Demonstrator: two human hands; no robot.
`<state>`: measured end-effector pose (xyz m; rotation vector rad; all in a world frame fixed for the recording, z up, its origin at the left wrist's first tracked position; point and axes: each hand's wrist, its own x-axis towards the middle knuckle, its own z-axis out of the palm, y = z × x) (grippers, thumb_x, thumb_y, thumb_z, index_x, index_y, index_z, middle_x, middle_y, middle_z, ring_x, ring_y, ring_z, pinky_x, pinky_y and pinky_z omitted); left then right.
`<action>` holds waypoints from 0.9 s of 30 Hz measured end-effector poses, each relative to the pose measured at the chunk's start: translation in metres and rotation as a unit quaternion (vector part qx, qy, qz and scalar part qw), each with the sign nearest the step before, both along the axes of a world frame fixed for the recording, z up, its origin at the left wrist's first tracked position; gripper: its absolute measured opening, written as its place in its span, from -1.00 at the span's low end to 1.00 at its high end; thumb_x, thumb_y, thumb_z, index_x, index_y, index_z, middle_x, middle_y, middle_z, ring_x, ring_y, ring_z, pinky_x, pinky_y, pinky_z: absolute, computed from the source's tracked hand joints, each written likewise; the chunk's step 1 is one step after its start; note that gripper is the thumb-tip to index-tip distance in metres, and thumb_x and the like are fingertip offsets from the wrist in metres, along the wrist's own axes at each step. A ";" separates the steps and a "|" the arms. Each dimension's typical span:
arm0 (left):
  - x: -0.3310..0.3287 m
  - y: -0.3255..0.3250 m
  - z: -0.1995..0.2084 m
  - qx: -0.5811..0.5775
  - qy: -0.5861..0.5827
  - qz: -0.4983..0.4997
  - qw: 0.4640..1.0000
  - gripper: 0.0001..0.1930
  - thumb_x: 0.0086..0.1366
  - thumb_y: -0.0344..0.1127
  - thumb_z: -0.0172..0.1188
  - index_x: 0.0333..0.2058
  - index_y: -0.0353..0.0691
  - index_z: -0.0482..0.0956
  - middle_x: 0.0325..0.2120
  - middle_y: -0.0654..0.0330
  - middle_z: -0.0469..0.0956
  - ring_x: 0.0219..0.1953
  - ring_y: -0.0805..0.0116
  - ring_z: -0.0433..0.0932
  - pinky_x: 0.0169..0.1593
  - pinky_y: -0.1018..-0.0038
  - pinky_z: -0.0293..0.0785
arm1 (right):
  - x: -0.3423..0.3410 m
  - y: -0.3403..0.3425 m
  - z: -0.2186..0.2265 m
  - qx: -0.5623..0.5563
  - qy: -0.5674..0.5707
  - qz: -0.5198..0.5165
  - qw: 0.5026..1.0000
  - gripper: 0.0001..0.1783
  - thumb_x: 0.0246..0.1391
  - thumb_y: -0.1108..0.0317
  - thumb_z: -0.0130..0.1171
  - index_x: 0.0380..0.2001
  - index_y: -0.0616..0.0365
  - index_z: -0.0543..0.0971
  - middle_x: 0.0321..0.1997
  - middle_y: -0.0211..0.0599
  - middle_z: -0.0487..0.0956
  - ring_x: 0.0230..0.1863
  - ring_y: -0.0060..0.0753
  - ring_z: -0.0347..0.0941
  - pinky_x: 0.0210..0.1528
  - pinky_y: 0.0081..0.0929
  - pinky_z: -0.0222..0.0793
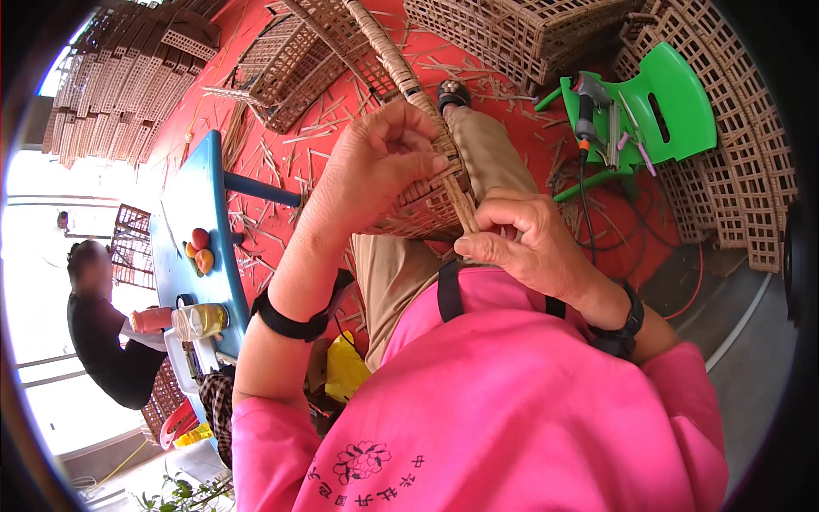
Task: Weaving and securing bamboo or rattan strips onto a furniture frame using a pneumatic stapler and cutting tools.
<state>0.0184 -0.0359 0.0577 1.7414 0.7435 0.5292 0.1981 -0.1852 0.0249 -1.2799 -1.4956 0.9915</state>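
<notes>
A woven basket [426, 213] rests at my lap, its long rim or handle [384, 47] wrapped in tan strip with dark bands. My left hand [380, 166] is closed at its edge, thumb and fingers pinching where a flat tan cane strip [461, 203] meets the weave. Lower down and to the right, my right hand [525, 243] grips that strip's near end between thumb and fingers. The strip runs taut-looking between both hands. My left fingertips are partly hidden behind the hand and basket.
Cut strips litter the red floor [299, 162]. On the right, a green chair [674, 111] carries a corded tool [587, 107]. A blue table [192, 200] with fruit [201, 247] and jars [200, 321] stands left; a person [107, 341] sits beyond. Woven baskets [512, 38] stand around.
</notes>
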 end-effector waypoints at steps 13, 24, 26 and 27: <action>0.015 0.043 0.039 0.241 -0.011 0.010 0.970 -0.87 0.26 -0.42 0.33 -0.24 -0.31 0.66 -0.41 0.29 0.64 -0.36 0.57 0.56 -0.23 0.55 0.50 | 0.011 0.023 -0.030 0.254 -0.112 -0.038 0.960 -0.66 -0.10 0.36 0.56 -0.44 0.16 0.52 -0.24 -0.23 0.52 -0.29 -0.26 0.50 -0.27 -0.36 0.42; 0.039 0.066 0.078 0.483 -0.052 -0.059 0.872 -0.91 0.29 -0.48 0.29 -0.27 -0.29 0.56 -0.40 0.17 0.58 -0.30 0.28 0.60 -0.19 0.40 0.51 | 0.004 0.050 -0.040 0.312 -0.156 -0.136 0.927 -0.43 -0.08 0.27 0.57 -0.04 0.25 0.54 0.00 -0.07 0.57 -0.08 -0.11 0.59 -0.13 -0.35 0.55; 0.044 0.071 0.076 0.474 -0.051 -0.060 0.877 -0.91 0.27 -0.50 0.29 -0.27 -0.29 0.56 -0.41 0.15 0.57 -0.32 0.28 0.60 -0.21 0.39 0.51 | 0.008 0.053 -0.040 0.322 -0.187 -0.109 0.922 -0.38 -0.08 0.27 0.57 0.02 0.28 0.54 0.08 -0.02 0.56 0.00 -0.05 0.59 -0.04 -0.30 0.56; 0.046 0.074 0.073 0.469 -0.052 -0.060 0.880 -0.90 0.26 -0.51 0.29 -0.27 -0.29 0.56 -0.42 0.15 0.57 -0.33 0.28 0.60 -0.22 0.39 0.50 | 0.009 0.054 -0.039 0.307 -0.183 -0.102 0.928 -0.37 -0.08 0.27 0.57 0.03 0.29 0.53 0.10 -0.01 0.56 0.03 -0.02 0.58 0.01 -0.27 0.56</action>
